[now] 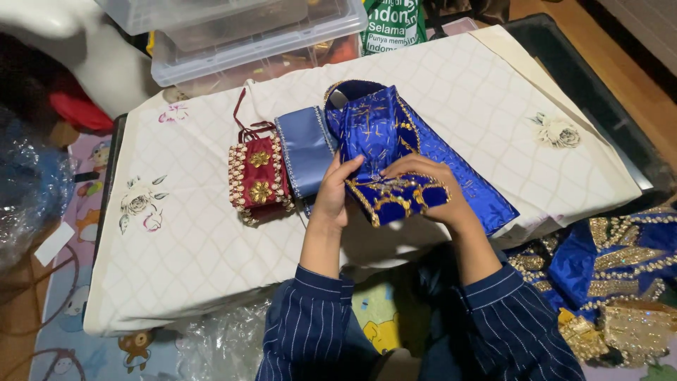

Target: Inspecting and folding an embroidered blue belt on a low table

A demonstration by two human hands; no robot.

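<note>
Centre frame: left hand [333, 196] and right hand [431, 185] both grasp a royal-blue satin cloth piece with gold embroidery [384, 152], its near end folded over and the rest spread on the quilted white worktop [190, 247]. Fold looks partly done. Red beaded pouch [258, 180] and pale-blue ribbon band [305, 149] lie left, apparently finished.

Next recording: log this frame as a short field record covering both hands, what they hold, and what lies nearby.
left hand: grips the left edge of the blue embroidered cloth
right hand: presses on the cloth's folded gold-trimmed end
surface: white quilted cover with flower prints
beside cloth: light blue ribbon band, then red beaded pouch
behind: clear plastic bins
lower right: blue and gold garments
</note>
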